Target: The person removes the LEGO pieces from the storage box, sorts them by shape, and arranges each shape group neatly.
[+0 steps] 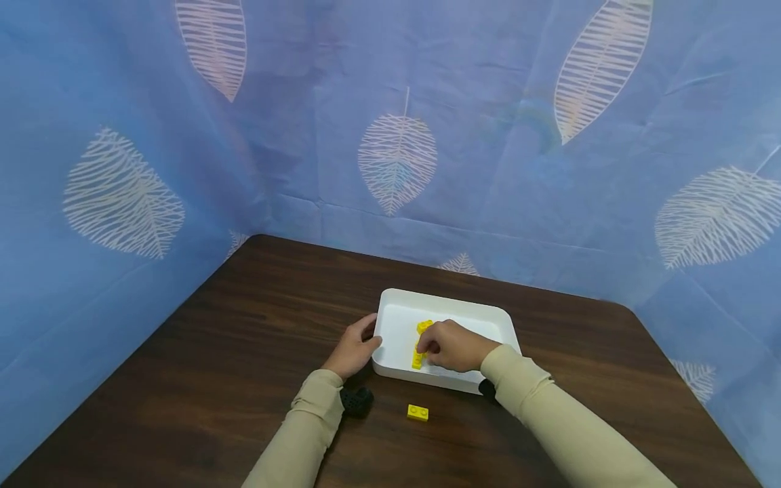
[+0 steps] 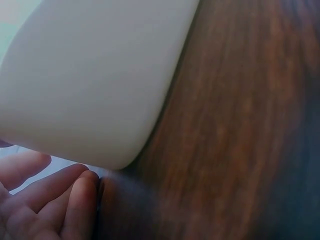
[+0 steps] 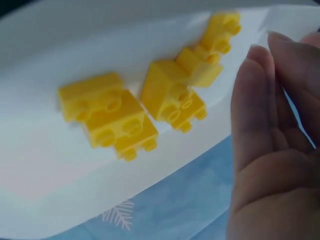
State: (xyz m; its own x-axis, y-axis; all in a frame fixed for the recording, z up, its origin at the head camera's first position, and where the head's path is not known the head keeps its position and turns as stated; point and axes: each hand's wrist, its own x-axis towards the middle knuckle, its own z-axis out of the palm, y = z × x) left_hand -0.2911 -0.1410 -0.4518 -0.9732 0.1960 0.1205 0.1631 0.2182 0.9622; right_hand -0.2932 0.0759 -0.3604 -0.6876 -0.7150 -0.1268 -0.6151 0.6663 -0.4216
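Note:
A white tray [image 1: 360, 372] stands on the table. My left hand [image 1: 350, 350] grips its left end, with the thumb at the rim and the fingers against the outer wall; in the left wrist view the fingers [image 2: 77, 200] lie by the tray's corner. Over the tray hovers my right hand [image 1: 456, 347], its fingers fairly straight and the thumb close to them, nothing seen between them. Several yellow toy bricks [image 1: 417, 359] lie in the tray under it. The right wrist view shows a stepped group of bricks [image 3: 107, 112] and, beside it, more bricks [image 3: 167, 90] nearer the fingertips.
One loose yellow brick [image 1: 417, 413] lies on the dark wooden table [image 1: 256, 325] in front of the tray. A blue cloth [image 1: 488, 190] with white leaf prints hangs around the table. Black wrist gear [image 1: 357, 402] sits under the left wrist.

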